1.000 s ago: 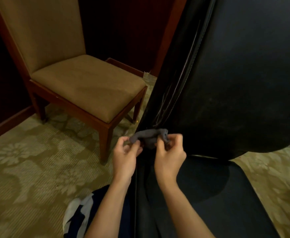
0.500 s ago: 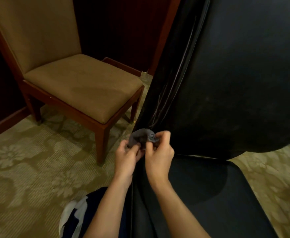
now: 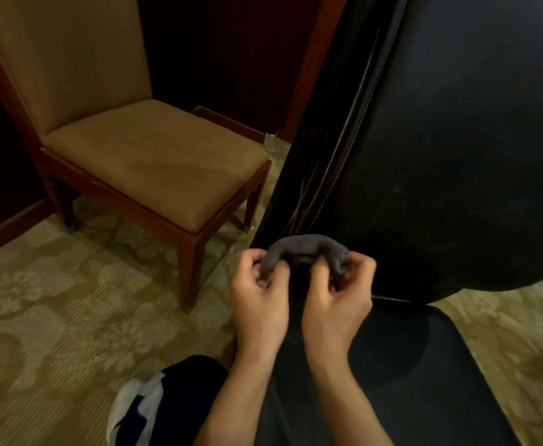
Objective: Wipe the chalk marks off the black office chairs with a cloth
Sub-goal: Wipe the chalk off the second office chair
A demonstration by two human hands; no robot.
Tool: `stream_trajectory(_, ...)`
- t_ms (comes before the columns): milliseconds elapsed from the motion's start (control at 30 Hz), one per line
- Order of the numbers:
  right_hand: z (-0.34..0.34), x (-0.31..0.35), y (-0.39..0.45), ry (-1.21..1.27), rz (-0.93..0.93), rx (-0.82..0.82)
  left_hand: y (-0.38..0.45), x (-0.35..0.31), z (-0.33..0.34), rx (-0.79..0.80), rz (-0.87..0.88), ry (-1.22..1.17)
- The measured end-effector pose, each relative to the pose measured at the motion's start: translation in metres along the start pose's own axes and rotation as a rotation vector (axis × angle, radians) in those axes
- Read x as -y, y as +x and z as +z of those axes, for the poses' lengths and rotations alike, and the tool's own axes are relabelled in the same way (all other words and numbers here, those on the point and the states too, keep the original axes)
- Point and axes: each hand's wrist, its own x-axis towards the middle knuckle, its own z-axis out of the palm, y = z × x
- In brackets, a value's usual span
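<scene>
From the head camera, both hands are raised side by side in the near middle of the scene, just in front of the lower left edge of the black office chair's backrest (image 3: 456, 140). The left hand (image 3: 259, 294) and the right hand (image 3: 337, 300) each have their fingers curled in, pinching opposite ends of a small dark grey cloth (image 3: 305, 252). The cloth is bunched into a thick roll that arches between the two hands, its left end tucked under the left hand's fingers and its right end drooping over the right hand's fingertips. Whether the cloth touches the backrest behind it cannot be told. The hands are close together but not touching.

The office chair fills the right side: its tall glossy backrest with a stitched seam down its left edge, and below it the black seat (image 3: 408, 365), over which the right forearm reaches. No chalk marks can be made out on the dark surfaces.

To the far left stands a wooden side chair (image 3: 154, 156) with tan upholstery on seat and back, well apart from the hands. The floor is an olive carpet (image 3: 54, 317) with a pale floral pattern. At the near edge, left of the arms, lies dark blue and white fabric (image 3: 154, 403), probably clothing.
</scene>
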Motion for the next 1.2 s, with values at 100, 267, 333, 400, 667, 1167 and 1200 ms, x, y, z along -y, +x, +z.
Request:
stream_trajectory(100,-0.001,-0.007,0.010,-0.018,0.059,0.126,0.021,0.009,-0.007,-0.062,-0.076,-0.007)
stream_trajectory(267,-0.007,-0.006,0.009,0.001,0.107,0.195,0.046,-0.008,-0.012,0.021,0.091,0.002)
stream_trajectory(333,-0.010,0.006,0.016,-0.003,0.057,0.181,0.055,-0.019,-0.006,0.078,0.137,-0.045)
stream_trajectory(400,-0.013,0.025,0.028,-0.024,-0.030,0.149,0.061,-0.029,0.003,0.124,0.184,-0.061)
stream_trajectory(667,-0.023,0.082,0.063,0.039,-0.121,0.067,0.070,-0.081,0.017,0.371,0.291,-0.115)
stream_trajectory(1167,-0.005,0.167,0.132,-0.049,-0.197,-0.037,0.125,-0.169,0.057,0.334,0.649,0.134)
stream_trajectory(1200,-0.003,0.171,0.136,-0.075,-0.203,-0.039,0.126,-0.170,0.059,0.300,0.685,0.173)
